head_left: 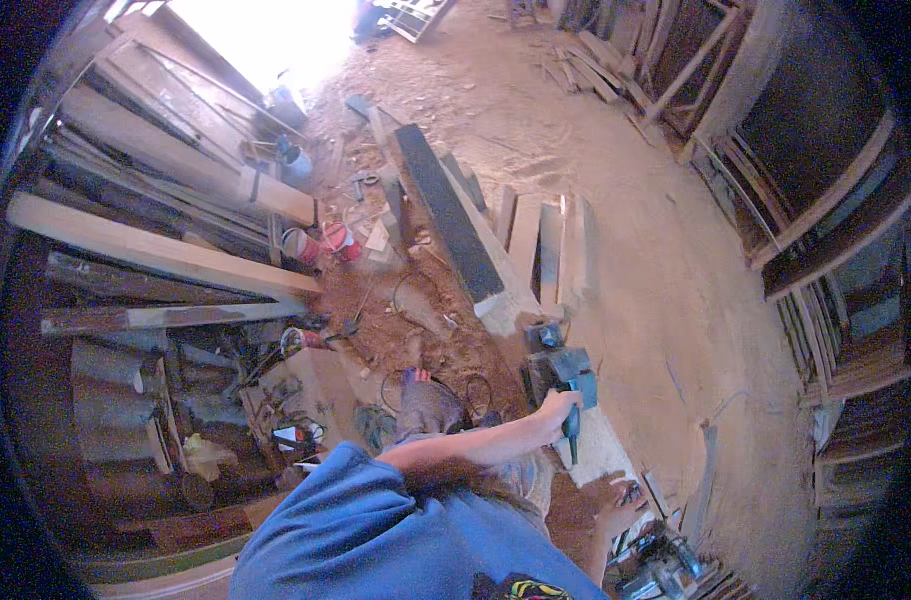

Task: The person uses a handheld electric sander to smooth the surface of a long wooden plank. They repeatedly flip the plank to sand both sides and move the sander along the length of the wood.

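Observation:
My left hand (558, 412) is closed round the handle of a teal and dark handheld power tool (572, 372). The tool sits on a long pale wooden board (597, 448), which runs away from me; its exact kind is not clear. Lower down, close to the near end of the board, is my right hand (618, 508). Its fingers are blurred beside a small dark shape, so I cannot tell whether it holds anything. Beyond the tool, a long dark plank (447, 210) stretches toward the far end.
Several short timbers (543, 245) lie right of the dark plank. Red buckets (339, 240) stand on the left among shavings and cables. Long beams (155, 245) are stacked at the left, wooden frames (825, 190) at the right. Another machine (665, 570) is at the lower right.

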A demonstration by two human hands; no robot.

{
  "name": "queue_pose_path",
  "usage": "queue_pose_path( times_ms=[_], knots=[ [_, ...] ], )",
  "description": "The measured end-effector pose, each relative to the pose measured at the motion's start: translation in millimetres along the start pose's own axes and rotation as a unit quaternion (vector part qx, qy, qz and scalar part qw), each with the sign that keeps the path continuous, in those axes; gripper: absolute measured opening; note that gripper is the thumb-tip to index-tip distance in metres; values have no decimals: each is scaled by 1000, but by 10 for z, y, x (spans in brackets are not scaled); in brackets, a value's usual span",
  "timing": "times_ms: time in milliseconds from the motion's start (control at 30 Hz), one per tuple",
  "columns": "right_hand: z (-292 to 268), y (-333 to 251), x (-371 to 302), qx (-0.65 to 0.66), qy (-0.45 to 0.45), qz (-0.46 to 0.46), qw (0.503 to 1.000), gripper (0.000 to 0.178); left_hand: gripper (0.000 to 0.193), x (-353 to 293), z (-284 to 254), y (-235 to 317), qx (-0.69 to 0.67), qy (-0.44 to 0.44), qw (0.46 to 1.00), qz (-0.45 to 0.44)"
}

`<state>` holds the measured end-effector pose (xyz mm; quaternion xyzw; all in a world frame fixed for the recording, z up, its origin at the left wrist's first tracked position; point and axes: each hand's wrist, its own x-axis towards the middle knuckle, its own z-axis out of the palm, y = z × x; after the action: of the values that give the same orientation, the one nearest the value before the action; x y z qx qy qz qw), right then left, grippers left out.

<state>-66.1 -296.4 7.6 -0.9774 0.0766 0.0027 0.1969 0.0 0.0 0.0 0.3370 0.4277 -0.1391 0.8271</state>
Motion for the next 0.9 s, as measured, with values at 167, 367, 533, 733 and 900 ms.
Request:
queue_pose_path(
  times_ms=[167, 367, 533, 733, 900],
  knots=[
    [217, -332, 65, 88, -2, -27, 996, 54, 50, -748, -412, 407, 237, 36, 970, 32],
    [85, -974, 598, 220, 21, -21, 975, 30, 79, -585, -621, 1484, 353, 370, 759, 402],
    [513, -1177, 797, 287, 77, -224, 928, 17, 125, -221, -896, 2371, 260, 471, 794, 283],
    [396, -2472, 753, 387, 33, -83, 918, 30, 124, 159, -1228, 2165, 362, 472, 745, 302],
    [458, -3891, 801, 332, -109, -180, 919, 49, 116, -337, -1453, 2194, 426, 427, 737, 307]
  ],
)
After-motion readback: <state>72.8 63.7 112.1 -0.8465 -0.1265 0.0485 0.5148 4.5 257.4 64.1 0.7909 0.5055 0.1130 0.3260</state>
